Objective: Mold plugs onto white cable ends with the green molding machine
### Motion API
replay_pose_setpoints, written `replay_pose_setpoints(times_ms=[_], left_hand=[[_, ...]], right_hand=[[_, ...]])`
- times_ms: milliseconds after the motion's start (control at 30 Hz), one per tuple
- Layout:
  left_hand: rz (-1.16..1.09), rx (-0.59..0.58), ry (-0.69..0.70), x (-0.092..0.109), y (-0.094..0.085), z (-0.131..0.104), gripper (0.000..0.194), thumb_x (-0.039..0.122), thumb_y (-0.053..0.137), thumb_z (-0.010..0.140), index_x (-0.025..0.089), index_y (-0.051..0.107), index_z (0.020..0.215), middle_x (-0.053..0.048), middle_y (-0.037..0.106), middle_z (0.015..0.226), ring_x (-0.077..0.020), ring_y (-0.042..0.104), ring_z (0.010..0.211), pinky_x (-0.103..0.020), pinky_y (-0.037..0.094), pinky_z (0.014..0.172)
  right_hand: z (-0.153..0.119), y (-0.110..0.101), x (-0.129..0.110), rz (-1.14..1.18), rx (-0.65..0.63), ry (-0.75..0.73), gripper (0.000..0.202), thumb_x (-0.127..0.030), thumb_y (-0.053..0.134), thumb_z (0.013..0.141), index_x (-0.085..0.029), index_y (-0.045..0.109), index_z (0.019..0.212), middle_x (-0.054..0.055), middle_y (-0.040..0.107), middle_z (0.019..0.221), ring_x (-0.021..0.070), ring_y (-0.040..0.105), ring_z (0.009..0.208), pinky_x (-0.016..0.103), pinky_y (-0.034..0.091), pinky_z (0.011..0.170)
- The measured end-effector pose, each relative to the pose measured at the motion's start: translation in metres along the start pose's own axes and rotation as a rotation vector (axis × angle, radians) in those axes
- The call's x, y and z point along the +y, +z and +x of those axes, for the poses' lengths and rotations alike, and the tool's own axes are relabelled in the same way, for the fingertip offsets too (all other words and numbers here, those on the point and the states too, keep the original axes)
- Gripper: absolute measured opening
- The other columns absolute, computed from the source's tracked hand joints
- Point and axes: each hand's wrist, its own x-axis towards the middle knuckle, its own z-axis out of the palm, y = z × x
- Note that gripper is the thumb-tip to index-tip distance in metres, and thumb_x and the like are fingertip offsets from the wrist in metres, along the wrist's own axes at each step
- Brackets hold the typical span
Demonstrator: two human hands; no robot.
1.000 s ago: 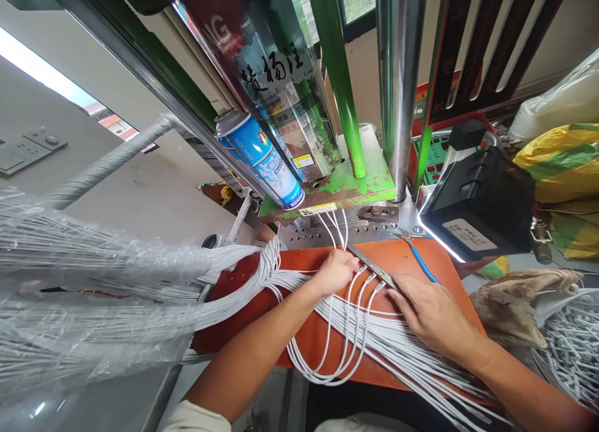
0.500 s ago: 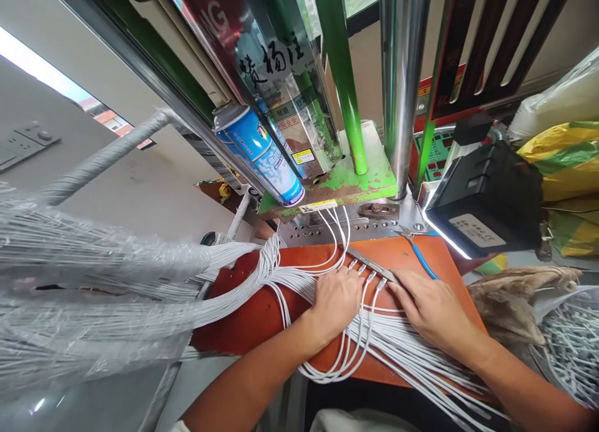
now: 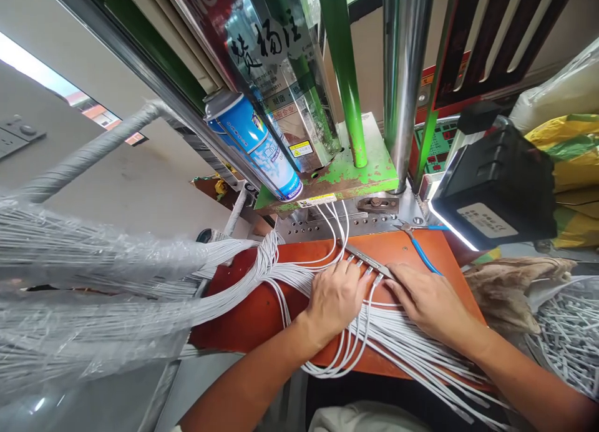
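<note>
A slim metal bar (image 3: 364,257) lies slanted on the orange-brown board, with several white cables plugged along its near edge by small metal-tipped connectors. My right hand (image 3: 428,296) grips the bar's right end, thumb below and fingers above. My left hand (image 3: 336,294) is curled at the connectors, fingertips pinching a white cable (image 3: 373,294) close to the bar; the exact contact is partly hidden by the fingers. Under both hands spreads a bundle of white cables (image 3: 407,341), and looped cable lengths hang below my left wrist.
A green press plate (image 3: 365,185) stands behind the board (image 3: 428,248), with a blue spray can (image 3: 255,148) on it. Blue-handled pliers (image 3: 421,251) lie at the back right. A black lamp (image 3: 500,191) overhangs the right side. Plastic-wrapped cables (image 3: 103,245) fill the left; a bag of small parts (image 3: 568,338) is at right.
My left fingertips have shifted slightly right along the row of connectors. My right hand keeps its hold on the bar's end. The whole view has tilted a little.
</note>
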Motion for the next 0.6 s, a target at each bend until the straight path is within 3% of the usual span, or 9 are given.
replay_pose_setpoints(times_ms=[233, 433, 600], left_hand=[[-0.030, -0.053, 0.088, 0.003, 0.013, -0.003, 0.023, 0.016, 0.049, 0.098, 0.019, 0.064, 0.082, -0.007, 0.067, 0.081, -0.0214, 0.064, 0.076, -0.035, 0.040, 0.064], [-0.046, 0.045, 0.103, 0.010, 0.008, -0.011, 0.027, 0.036, 0.054, 0.102, 0.020, 0.064, 0.083, -0.008, 0.065, 0.083, -0.0228, 0.063, 0.078, -0.036, 0.041, 0.065], [-0.131, 0.008, 0.129, 0.019, 0.016, -0.014, 0.023, 0.024, 0.052, 0.100, 0.019, 0.064, 0.081, -0.007, 0.066, 0.081, -0.0210, 0.062, 0.075, -0.035, 0.041, 0.064]], right_hand=[[0.001, -0.002, 0.000, 0.004, 0.004, -0.032, 0.030, -0.037, 0.037, 0.109, -0.021, 0.061, 0.106, 0.005, 0.069, 0.089, 0.0198, 0.065, 0.081, 0.031, 0.042, 0.070], [-0.001, 0.002, 0.002, -0.037, -0.017, 0.007, 0.031, -0.037, 0.036, 0.110, -0.020, 0.060, 0.112, 0.005, 0.069, 0.090, 0.0203, 0.065, 0.081, 0.031, 0.039, 0.067], [-0.002, 0.001, 0.002, -0.025, -0.013, -0.001, 0.029, -0.036, 0.037, 0.110, -0.020, 0.061, 0.111, 0.005, 0.064, 0.089, 0.0203, 0.061, 0.084, 0.032, 0.039, 0.070]])
